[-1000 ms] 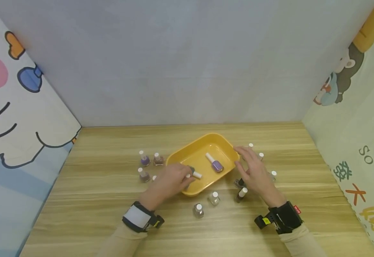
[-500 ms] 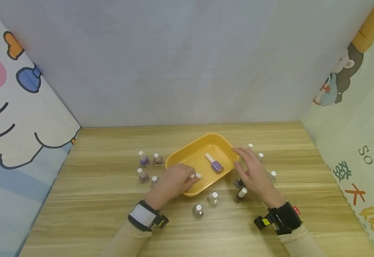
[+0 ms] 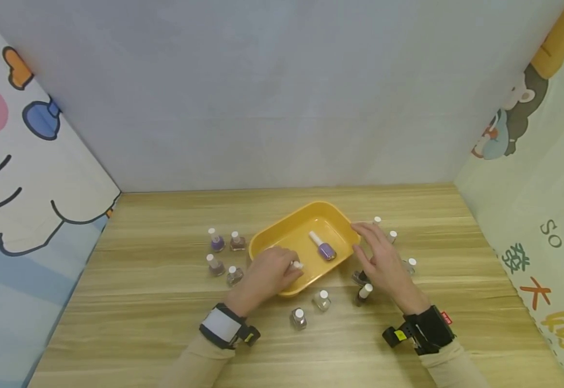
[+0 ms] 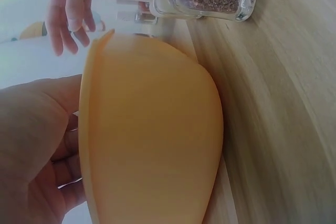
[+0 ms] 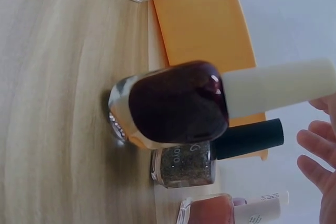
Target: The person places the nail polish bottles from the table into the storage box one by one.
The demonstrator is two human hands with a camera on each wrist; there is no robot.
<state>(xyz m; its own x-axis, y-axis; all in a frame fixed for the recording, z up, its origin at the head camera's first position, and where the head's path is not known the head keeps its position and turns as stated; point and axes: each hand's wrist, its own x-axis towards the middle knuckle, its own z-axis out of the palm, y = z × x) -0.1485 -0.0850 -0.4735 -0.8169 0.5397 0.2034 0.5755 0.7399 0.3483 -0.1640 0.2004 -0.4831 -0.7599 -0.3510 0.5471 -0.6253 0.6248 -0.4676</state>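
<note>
My left hand (image 3: 268, 271) reaches over the near left side of a yellow tray (image 3: 306, 245), fingers curled down inside it round a nail polish bottle. White caps (image 3: 298, 265) show at its fingertips; the hand covers the glass below them. In the left wrist view, the tray wall (image 4: 152, 129) hides the fingertips. A purple nail polish bottle (image 3: 327, 251) lies on its side in the tray. At the tray's right end, my right hand (image 3: 382, 261) rests by the rim with loosely bent fingers and holds nothing.
Several nail polish bottles stand left of the tray, among them a purple one (image 3: 217, 242). In front are a clear-looking bottle (image 3: 322, 300) and a glitter bottle (image 3: 298, 319). A dark red bottle (image 5: 178, 103) and a black-capped bottle (image 5: 186, 163) stand below the right hand.
The left hand has moved a little rightward and deeper over the tray, and now covers the dark bottle lying there. The right hand has barely moved.
</note>
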